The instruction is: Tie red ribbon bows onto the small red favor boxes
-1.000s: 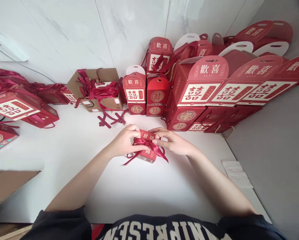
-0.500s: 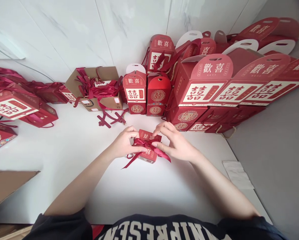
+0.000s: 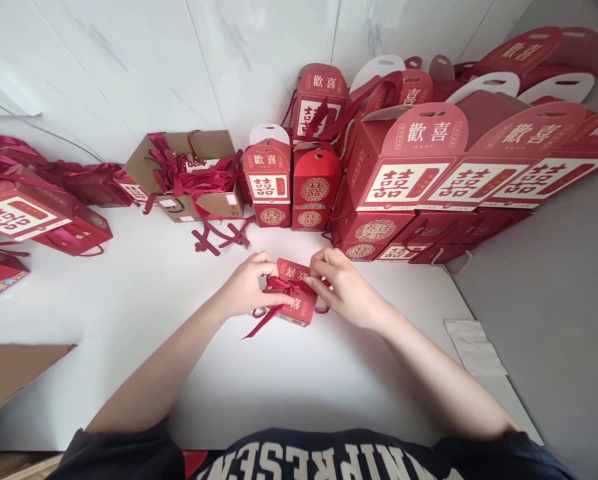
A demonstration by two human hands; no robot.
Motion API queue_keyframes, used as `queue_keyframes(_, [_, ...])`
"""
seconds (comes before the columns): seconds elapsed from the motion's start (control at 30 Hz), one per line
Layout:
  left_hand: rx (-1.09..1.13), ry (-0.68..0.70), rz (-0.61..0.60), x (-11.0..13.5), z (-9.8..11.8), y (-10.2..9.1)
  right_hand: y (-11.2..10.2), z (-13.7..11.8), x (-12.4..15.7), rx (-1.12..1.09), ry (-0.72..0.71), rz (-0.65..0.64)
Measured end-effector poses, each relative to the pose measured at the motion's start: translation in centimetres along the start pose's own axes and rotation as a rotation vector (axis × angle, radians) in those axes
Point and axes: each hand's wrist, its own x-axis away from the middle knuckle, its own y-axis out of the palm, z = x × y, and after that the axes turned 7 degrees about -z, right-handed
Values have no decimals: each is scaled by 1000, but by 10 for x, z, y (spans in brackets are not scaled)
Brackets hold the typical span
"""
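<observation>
A small red box lies on the white table directly under the grip, with gold-and-cream printed characters facing up. A dark red ribbon is passed around the box and gathered on its top face. The left hand is curled closed over the box's left side, with the ribbon pinched near the thumb. The right hand is held in a narrow pinch at the box's far right corner, with the ribbon taken between thumb and fingers. A small ribbon loop is seen just below the right hand, and a loose tail is trailed onto the table below the left hand.

Ahead of the grip, a cardboard box is filled with tangled ribbons, and loose ribbon pieces are laid between it and the hands. Ahead and to the right, large red gift boxes with handles are stacked against the wall. Further left of the grip, more red gift boxes are piled with ribbon. A sheet of brown cardboard is seen below and left of the grip, and a white paper to its right.
</observation>
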Motion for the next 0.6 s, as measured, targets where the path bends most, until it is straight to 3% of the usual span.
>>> queue_keyframes(0.3, [53, -35, -13, -2, 5, 0, -3, 10, -1, -122, 121, 24])
queue_keyframes(0.47, [118, -24, -26, -1, 4, 1, -20, 11, 13, -76, 95, -259])
queue_keyframes(0.6, [149, -28, -70, 0, 4, 0, -33, 22, 23, 22, 97, -400])
